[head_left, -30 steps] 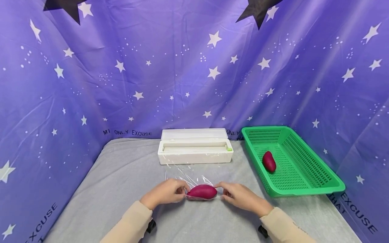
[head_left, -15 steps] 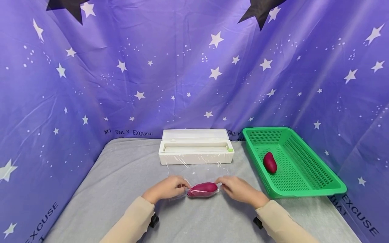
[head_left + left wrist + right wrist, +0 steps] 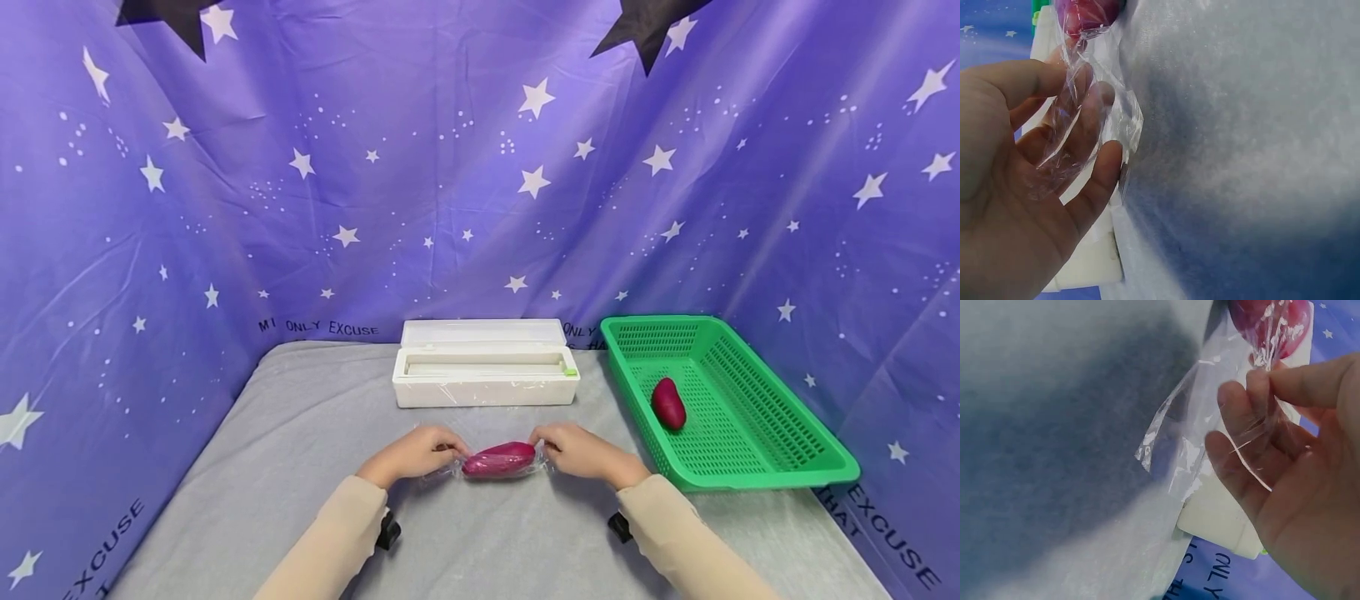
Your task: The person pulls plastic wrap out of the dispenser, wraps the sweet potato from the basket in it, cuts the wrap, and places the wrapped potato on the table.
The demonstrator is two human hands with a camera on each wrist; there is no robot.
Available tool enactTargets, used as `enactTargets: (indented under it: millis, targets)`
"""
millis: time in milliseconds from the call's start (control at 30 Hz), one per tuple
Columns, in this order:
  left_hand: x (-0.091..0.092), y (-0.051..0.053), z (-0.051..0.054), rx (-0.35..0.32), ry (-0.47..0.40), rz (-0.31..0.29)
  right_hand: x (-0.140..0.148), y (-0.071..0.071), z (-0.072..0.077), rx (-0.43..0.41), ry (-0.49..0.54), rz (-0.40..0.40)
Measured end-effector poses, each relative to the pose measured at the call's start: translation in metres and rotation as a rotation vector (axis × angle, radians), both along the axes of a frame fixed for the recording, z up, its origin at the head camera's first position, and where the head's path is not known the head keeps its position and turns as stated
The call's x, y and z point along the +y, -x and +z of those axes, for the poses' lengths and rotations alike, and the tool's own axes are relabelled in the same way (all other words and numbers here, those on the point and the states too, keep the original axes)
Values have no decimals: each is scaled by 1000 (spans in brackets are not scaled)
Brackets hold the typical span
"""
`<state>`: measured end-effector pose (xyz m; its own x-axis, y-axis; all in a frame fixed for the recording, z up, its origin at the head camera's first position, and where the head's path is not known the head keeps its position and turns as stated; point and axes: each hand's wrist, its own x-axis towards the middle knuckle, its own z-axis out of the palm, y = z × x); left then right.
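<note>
A magenta sweet potato (image 3: 498, 460), wrapped in shiny clear cling film (image 3: 1124, 119), lies level between my two hands. My left hand (image 3: 420, 454) pinches the gathered film at its left end; in the left wrist view the film trails across the palm and fingers. At the other end my right hand (image 3: 583, 452) pinches the film between thumb and forefinger, close against the sweet potato (image 3: 1272, 325), with a loose flap of film hanging beside the fingers. Whether the sweet potato touches the table is hard to tell.
Behind the hands stands a white cling film box (image 3: 486, 393) with its lid raised. A green plastic basket (image 3: 772, 481) on the right holds another magenta sweet potato (image 3: 668, 404). Grey cloth (image 3: 300, 467) covers the table, with a purple star-print curtain (image 3: 420, 167) around it.
The sweet potato has moved slightly away from me, and film now wraps over its upper side. Both hands moved forward with it; the film stretching towards the box is no longer visible there.
</note>
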<state>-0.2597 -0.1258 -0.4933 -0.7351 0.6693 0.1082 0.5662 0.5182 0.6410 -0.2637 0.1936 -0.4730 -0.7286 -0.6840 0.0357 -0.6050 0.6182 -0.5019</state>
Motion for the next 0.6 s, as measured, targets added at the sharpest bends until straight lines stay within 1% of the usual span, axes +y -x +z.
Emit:
enactTargets:
  millis: [67, 133, 267, 433, 500, 600]
  targets:
    - [1, 1, 1, 1, -5, 10, 0, 2, 0, -66, 3, -17]
    - [2, 2, 1, 7, -11, 21, -1, 4, 1, -115, -1, -35]
    - [7, 4, 1, 81, 18, 55, -3, 6, 1, -157, 8, -53]
    - [14, 3, 2, 182, 131, 128, -5, 7, -2, -151, 7, -51]
    - [16, 2, 5, 224, 177, 158, -5, 8, -3, -142, 0, -48]
    - [18, 0, 11, 295, 212, 190, -5, 8, -4, -134, 0, -39]
